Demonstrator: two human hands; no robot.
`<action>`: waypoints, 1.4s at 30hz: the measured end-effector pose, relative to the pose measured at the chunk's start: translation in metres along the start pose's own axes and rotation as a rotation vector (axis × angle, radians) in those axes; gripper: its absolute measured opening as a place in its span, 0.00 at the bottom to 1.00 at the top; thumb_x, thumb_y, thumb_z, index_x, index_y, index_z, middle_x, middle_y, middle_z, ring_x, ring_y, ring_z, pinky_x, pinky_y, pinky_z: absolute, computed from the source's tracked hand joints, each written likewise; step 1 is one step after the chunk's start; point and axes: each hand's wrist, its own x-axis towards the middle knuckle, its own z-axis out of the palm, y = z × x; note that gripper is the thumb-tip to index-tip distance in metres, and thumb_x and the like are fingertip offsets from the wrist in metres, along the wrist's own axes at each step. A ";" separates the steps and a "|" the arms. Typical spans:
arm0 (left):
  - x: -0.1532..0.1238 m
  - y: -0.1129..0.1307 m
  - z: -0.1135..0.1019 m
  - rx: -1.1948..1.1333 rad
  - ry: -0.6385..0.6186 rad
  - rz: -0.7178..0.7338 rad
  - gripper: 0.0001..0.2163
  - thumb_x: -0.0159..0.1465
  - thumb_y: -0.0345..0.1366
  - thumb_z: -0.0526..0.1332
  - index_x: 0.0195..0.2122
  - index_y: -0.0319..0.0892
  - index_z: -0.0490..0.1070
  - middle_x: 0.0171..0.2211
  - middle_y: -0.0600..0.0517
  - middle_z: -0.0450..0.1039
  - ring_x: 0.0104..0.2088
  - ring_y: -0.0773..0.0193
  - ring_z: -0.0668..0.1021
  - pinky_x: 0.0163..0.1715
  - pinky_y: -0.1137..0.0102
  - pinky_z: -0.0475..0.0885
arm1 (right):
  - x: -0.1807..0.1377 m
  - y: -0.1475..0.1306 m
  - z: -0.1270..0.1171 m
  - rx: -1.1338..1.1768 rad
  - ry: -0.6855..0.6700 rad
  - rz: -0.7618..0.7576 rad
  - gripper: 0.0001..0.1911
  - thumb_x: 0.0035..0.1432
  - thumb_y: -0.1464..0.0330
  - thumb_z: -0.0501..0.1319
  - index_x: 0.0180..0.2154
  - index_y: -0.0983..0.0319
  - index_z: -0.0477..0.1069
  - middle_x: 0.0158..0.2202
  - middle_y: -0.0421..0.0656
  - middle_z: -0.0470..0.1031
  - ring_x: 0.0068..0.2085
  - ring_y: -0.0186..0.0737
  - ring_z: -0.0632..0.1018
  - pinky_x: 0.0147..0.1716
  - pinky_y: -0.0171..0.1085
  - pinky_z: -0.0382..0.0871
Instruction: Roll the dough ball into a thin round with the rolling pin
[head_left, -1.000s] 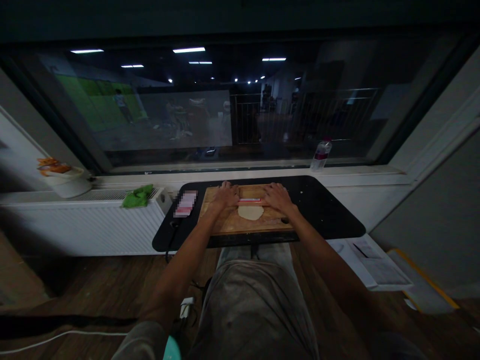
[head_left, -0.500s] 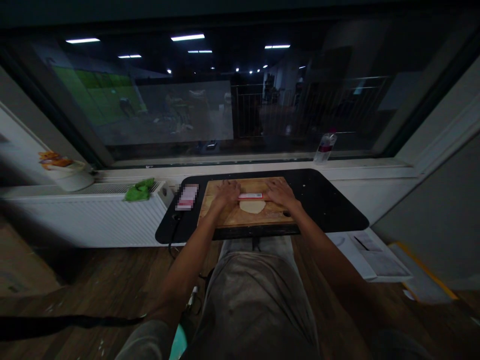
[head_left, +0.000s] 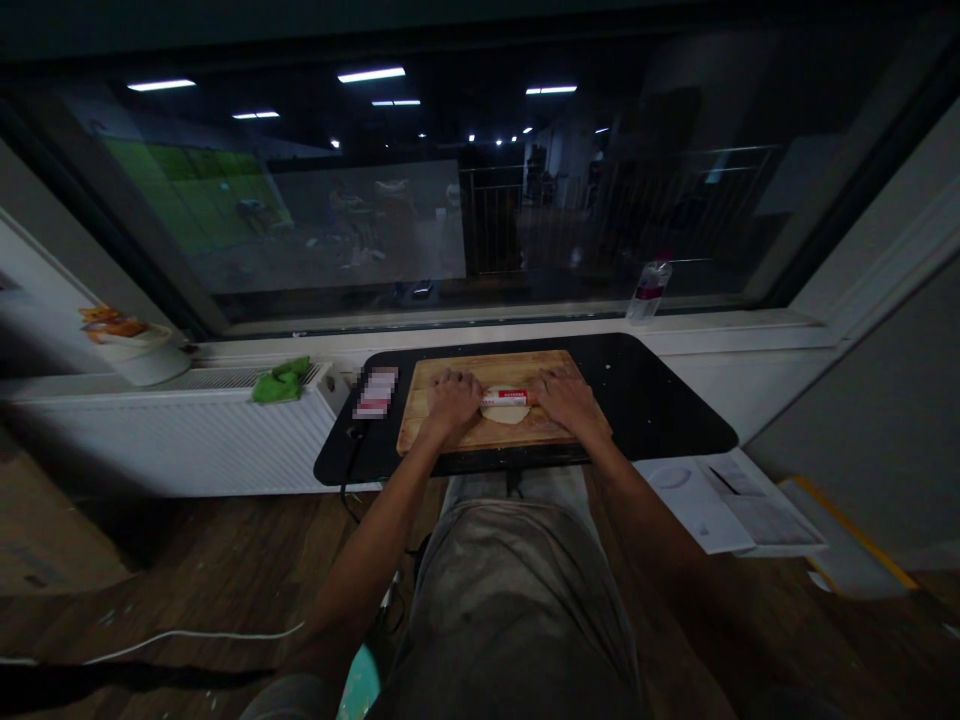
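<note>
Dough point(head_left: 504, 415), a thin pale sheet, lies on the wooden board point(head_left: 487, 363) with a roller point(head_left: 505, 399) across its middle, and it shows on both the near and the far side of the roller. It should be light, soft and easily torn, perhaps tacky underneath, so it is best lifted by a free edge with spread fingers. The roller looks stiff and fairly light; its ends are the natural hold, since a printed red and white band (too small to read) fills the stretch between the hands.

Left hand point(head_left: 456, 402) and right hand point(head_left: 561, 398) lie palm down over those ends, covering them; whether the fingers close round it, I cannot tell.

The board rests on a black table point(head_left: 660, 420), which could let it slide under a hard push. A blurred flat item point(head_left: 376, 392) lies left of the board. Beyond, a bottle point(head_left: 650, 288) stands on the sill of a wide, dark window point(head_left: 480, 230). A green cloth point(head_left: 281, 381) and a white tub point(head_left: 142, 360) sit on the radiator point(head_left: 187, 440) to the left.
</note>
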 end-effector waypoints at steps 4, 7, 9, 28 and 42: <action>-0.011 0.007 -0.008 -0.005 0.002 -0.008 0.17 0.82 0.36 0.54 0.58 0.38 0.82 0.60 0.30 0.82 0.66 0.34 0.78 0.62 0.46 0.75 | -0.015 -0.011 -0.011 -0.046 0.012 0.078 0.27 0.85 0.64 0.47 0.62 0.63 0.85 0.66 0.58 0.84 0.68 0.59 0.82 0.65 0.48 0.77; -0.015 0.008 -0.009 -0.022 -0.005 0.018 0.17 0.82 0.36 0.53 0.60 0.38 0.80 0.62 0.30 0.81 0.66 0.35 0.78 0.62 0.47 0.75 | -0.020 -0.014 -0.014 -0.048 0.017 0.084 0.27 0.84 0.65 0.48 0.60 0.64 0.85 0.64 0.59 0.85 0.68 0.59 0.83 0.66 0.48 0.76; -0.017 0.007 -0.008 -0.016 -0.003 0.025 0.18 0.83 0.37 0.50 0.62 0.37 0.78 0.63 0.30 0.81 0.67 0.36 0.78 0.62 0.48 0.75 | -0.023 -0.014 -0.013 -0.048 0.030 0.087 0.28 0.85 0.65 0.47 0.60 0.64 0.85 0.64 0.59 0.85 0.68 0.58 0.83 0.67 0.47 0.76; -0.033 0.009 0.001 -0.092 0.109 0.016 0.19 0.83 0.36 0.52 0.66 0.41 0.78 0.70 0.34 0.80 0.74 0.38 0.75 0.70 0.47 0.71 | -0.054 -0.014 0.004 0.014 0.187 0.067 0.32 0.86 0.64 0.43 0.70 0.69 0.79 0.73 0.60 0.79 0.78 0.59 0.73 0.79 0.52 0.65; -0.042 0.006 0.001 -0.007 0.104 0.044 0.21 0.85 0.38 0.49 0.69 0.43 0.78 0.73 0.41 0.79 0.73 0.48 0.78 0.71 0.53 0.73 | -0.068 -0.008 0.037 0.035 0.401 0.015 0.31 0.86 0.63 0.45 0.72 0.66 0.77 0.71 0.57 0.81 0.73 0.59 0.77 0.74 0.54 0.70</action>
